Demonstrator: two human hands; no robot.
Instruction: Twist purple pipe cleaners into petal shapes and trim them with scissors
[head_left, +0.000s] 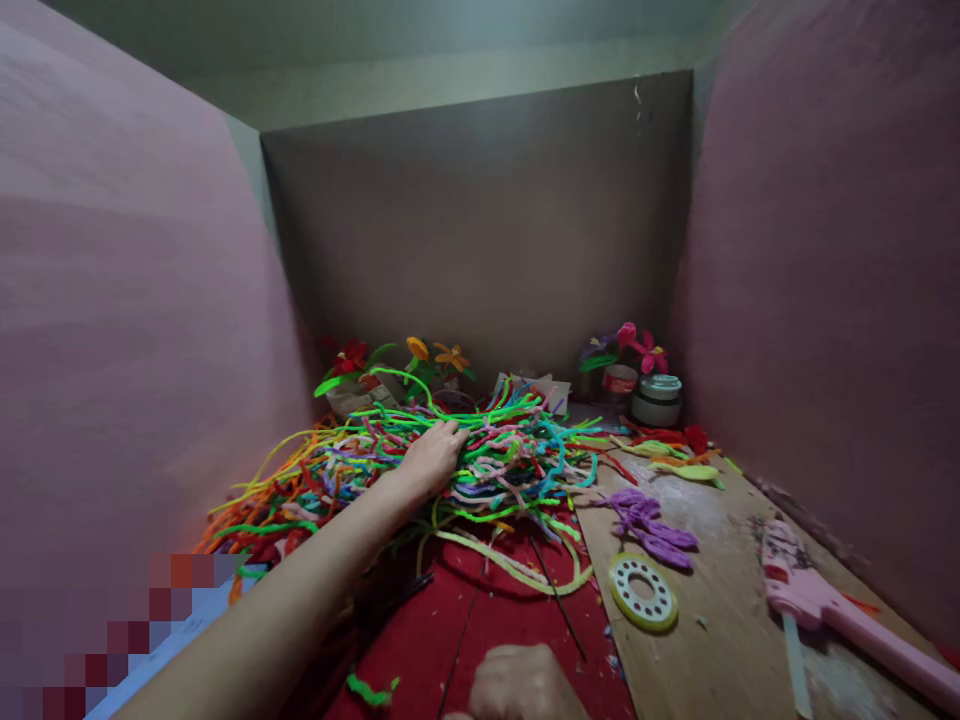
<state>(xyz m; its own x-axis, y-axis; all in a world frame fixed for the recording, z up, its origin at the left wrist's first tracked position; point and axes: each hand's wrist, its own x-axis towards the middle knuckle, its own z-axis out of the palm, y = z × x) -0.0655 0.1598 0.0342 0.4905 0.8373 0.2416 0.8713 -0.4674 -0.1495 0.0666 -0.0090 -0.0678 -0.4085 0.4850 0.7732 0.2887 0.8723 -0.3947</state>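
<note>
My left hand (435, 455) reaches out onto a big tangled pile of coloured pipe cleaners (510, 450). Its fingers curl down into the green and pink strands. My right hand (517, 685) sits at the bottom edge over the red cloth (480, 640). It is closed like a fist, and what it holds is hidden. Two thin dark wires (559, 605) lie on the cloth near it.
A wooden board (720, 640) at right carries a purple pipe-cleaner shape (652, 530), a yellow ring (643, 592) and a pink glue gun (825, 600). Finished flowers (420, 355) and small jars (656, 400) stand at the back. Pink walls (825, 300) close in both sides.
</note>
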